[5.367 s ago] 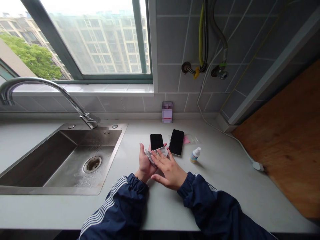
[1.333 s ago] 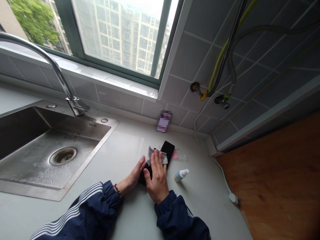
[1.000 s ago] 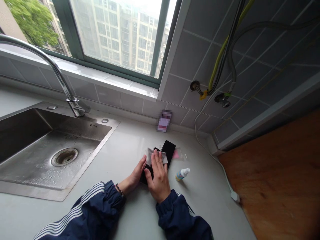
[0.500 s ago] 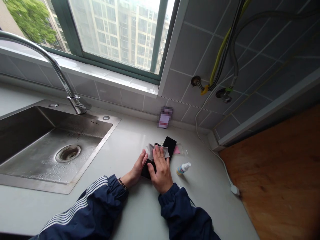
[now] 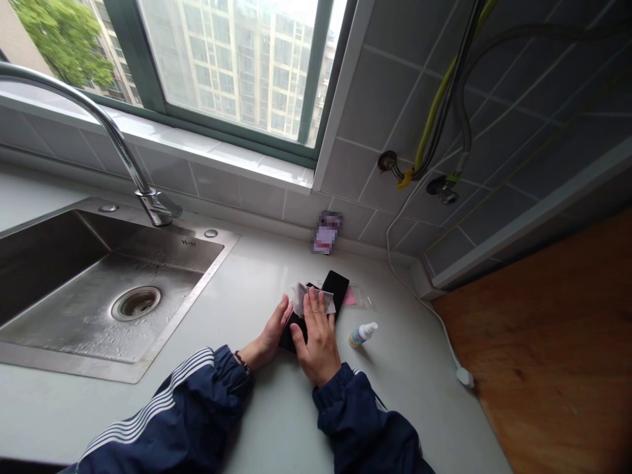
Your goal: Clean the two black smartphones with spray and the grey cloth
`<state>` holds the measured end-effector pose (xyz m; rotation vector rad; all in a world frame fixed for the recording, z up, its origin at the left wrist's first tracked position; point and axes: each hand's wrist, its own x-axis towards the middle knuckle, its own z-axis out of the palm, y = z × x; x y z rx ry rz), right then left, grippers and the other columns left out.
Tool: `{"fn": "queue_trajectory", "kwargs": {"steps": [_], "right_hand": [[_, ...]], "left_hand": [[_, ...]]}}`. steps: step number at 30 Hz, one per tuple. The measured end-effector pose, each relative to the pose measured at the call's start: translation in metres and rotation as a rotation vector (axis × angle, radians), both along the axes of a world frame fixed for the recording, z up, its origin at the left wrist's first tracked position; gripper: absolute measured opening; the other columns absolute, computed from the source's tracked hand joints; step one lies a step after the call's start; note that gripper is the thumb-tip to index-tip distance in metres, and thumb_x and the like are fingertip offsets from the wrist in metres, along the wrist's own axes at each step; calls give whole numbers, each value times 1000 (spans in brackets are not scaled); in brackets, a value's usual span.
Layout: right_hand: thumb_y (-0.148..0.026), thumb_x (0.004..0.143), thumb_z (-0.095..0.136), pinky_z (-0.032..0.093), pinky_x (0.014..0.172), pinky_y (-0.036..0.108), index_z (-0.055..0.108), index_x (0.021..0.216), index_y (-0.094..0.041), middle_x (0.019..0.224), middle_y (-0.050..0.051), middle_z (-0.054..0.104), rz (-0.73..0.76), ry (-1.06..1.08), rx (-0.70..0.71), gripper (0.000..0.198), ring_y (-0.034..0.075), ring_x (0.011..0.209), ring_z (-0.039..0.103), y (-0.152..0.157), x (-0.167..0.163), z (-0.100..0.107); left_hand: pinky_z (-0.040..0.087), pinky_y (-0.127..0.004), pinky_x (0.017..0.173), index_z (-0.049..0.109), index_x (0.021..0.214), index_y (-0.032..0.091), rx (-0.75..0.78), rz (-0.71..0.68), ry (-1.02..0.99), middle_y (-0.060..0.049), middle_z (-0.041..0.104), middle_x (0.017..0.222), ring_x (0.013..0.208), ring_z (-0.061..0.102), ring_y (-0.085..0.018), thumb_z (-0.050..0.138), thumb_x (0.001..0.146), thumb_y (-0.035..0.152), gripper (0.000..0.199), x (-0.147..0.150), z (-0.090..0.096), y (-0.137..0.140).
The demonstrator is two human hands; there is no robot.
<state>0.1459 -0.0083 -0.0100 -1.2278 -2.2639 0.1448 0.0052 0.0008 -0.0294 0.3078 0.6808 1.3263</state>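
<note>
Head camera: your only view, worn on your head
Facing: forward and down at your counter, tilted
Range: near your hands, wide enough to include sink and window

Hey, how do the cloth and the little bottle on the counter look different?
The cloth is plain grey; the bottle has a white top and blue-and-yellow lower part. The cloth is partly covered by the right hand; the bottle stands apart, untouched. Both have pale areas.
</note>
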Motion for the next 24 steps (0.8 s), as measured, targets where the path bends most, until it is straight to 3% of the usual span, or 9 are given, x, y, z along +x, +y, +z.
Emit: {"fn": "queue_trajectory", "kwargs": {"steps": [3, 7, 11, 16, 24], "right_hand": [[-33, 102, 47, 21, 122, 62, 16, 164, -21, 167, 11, 25, 107, -29, -22, 70, 32, 156, 16, -4, -3, 0], [-30, 100, 52, 10, 124, 62, 32, 159, -22, 163, 9, 35, 241, -49, -43, 63, 29, 155, 22, -9, -5, 2], [-24, 100, 51, 5, 125, 62, 38, 156, -21, 162, 9, 37, 248, -36, -36, 58, 27, 155, 24, -7, -4, 2], [-23, 99, 52, 9, 125, 61, 35, 158, -23, 162, 9, 37, 247, -30, -62, 61, 27, 155, 24, -6, -4, 2], [-23, 100, 50, 11, 124, 62, 34, 158, -24, 163, 8, 35, 257, -18, -106, 60, 27, 155, 23, -6, -3, 1]], "left_hand": [[37, -38, 117, 74, 111, 19, -52, 56, 3, -11, 75, 117, 134, 56, -30, 66, 88, 55, 43, 1, 8, 2], [46, -42, 110, 73, 104, 11, 22, -2, -100, -15, 77, 103, 116, 68, -33, 59, 90, 62, 55, 4, 23, 4], [50, -41, 105, 72, 106, 10, 50, -16, -104, -15, 77, 101, 107, 72, -31, 60, 90, 62, 55, 4, 27, 3], [52, -42, 102, 72, 110, 10, 21, -1, -76, -15, 78, 102, 105, 73, -33, 63, 88, 62, 57, 3, 26, 2], [53, -38, 98, 72, 97, 11, 11, -3, -65, -14, 78, 96, 103, 73, -31, 63, 86, 65, 57, 3, 27, 2]]}}
